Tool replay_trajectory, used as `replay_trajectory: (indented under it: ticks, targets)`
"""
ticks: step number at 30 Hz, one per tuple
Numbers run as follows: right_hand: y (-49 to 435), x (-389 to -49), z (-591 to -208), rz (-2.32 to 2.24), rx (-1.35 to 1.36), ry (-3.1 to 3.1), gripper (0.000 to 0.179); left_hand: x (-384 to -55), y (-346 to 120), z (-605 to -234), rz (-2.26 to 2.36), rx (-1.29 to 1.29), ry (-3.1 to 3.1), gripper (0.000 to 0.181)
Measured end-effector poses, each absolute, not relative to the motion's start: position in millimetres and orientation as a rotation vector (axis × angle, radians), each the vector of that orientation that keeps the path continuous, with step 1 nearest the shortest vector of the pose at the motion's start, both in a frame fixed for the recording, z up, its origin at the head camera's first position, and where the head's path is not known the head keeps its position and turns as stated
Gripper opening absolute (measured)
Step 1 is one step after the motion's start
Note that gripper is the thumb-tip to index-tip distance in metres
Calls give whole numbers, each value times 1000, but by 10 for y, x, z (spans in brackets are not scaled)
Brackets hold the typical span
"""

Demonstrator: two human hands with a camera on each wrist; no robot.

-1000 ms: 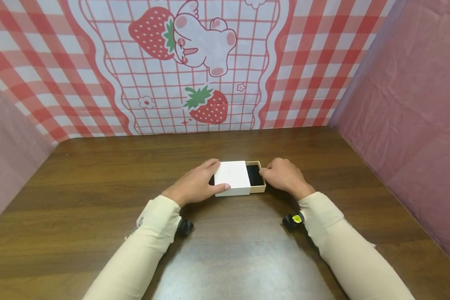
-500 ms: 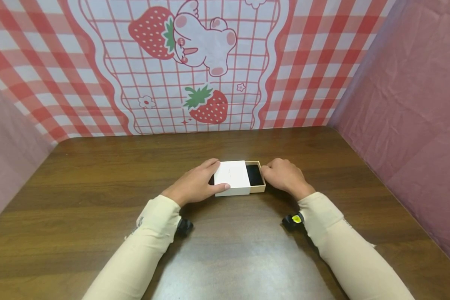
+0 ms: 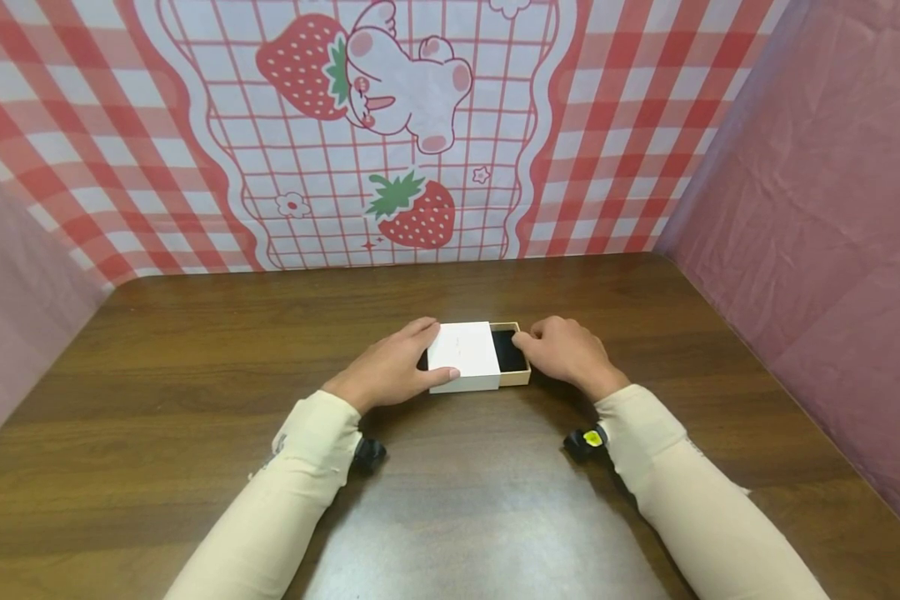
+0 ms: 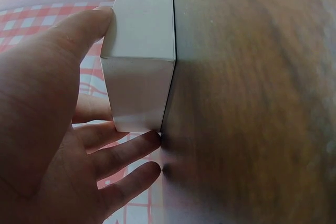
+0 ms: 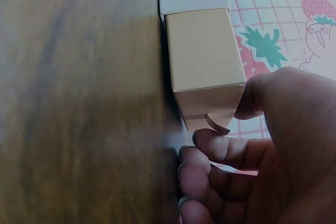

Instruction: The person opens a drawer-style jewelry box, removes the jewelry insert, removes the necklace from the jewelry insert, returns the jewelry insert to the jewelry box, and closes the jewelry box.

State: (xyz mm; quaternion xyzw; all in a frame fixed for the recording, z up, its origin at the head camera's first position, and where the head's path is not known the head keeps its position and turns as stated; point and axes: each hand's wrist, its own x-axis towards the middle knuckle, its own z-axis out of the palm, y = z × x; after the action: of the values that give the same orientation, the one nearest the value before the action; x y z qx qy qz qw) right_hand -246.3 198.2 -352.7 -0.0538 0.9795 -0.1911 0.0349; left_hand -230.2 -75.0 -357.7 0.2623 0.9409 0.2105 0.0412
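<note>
A white box sleeve (image 3: 465,354) lies flat on the table, with its tan inner drawer (image 3: 515,378) slid partly out to the right. Black lining (image 3: 507,352) shows inside the drawer. My left hand (image 3: 390,367) holds the sleeve's left end, thumb along the near edge and fingers at the far side. At the drawer's outer end is my right hand (image 3: 570,350), its thumb over the end wall. In the right wrist view, a small ribbon pull tab (image 5: 218,125) sticks out of that end, with the curled fingers (image 5: 212,142) right beside it.
The brown wooden table (image 3: 450,500) spreads around the box. A red-and-white checked cloth with strawberries (image 3: 420,212) hangs behind it, and pink cloth (image 3: 817,250) covers the sides. Both wrists carry black straps with small devices (image 3: 369,454).
My right thumb shifts slightly outward, then back left over the drawer's end wall. The sleeve, the drawer and my left hand stay practically where they were.
</note>
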Motion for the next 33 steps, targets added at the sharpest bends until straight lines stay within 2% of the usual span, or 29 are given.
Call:
replay_trajectory:
  ticks: [33]
  targets:
    - [1988,-2463,-3538,-679,-175,2993,38,-2305,-742,-3579,643,781,2869,91]
